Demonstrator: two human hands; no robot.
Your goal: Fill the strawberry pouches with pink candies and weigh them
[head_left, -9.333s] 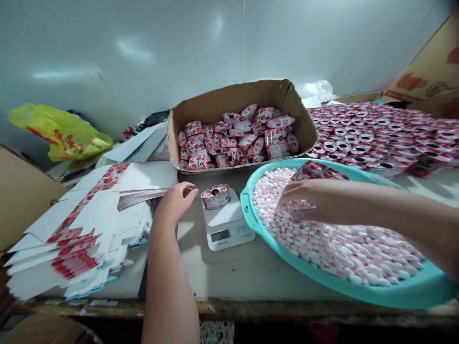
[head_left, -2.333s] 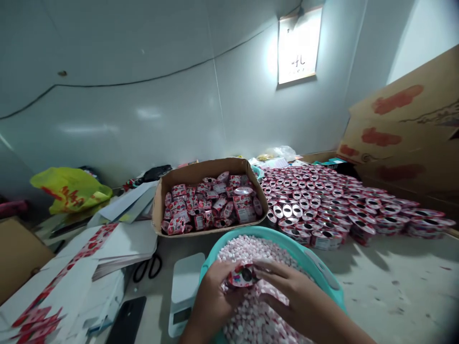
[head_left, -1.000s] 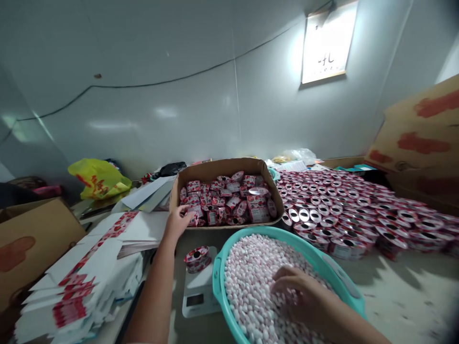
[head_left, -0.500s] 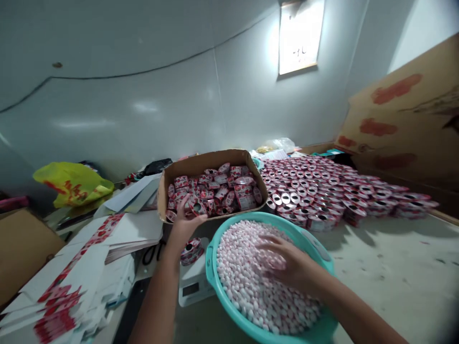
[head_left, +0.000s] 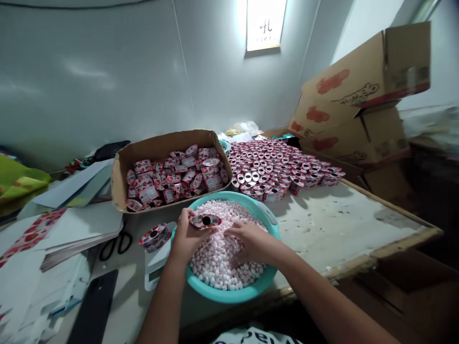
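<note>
left hand: gripping, thumb stretching sideways
right hand: kinda cupping, fingers curling
arms: both reaching forward

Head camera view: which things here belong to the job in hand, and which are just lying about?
In use, apparently:
printed pack, held by the left hand
pale pink pellets, at the right hand
teal basin, holding the pellets
scale, bearing another pack

Lying about, seemingly:
phone
yellow bag
clear plastic

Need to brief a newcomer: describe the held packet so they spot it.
Find the turquoise basin of pale pink pieces. Over its far left, the left hand holds the packet: red-patterned, dark round centre, the only one held.
</note>
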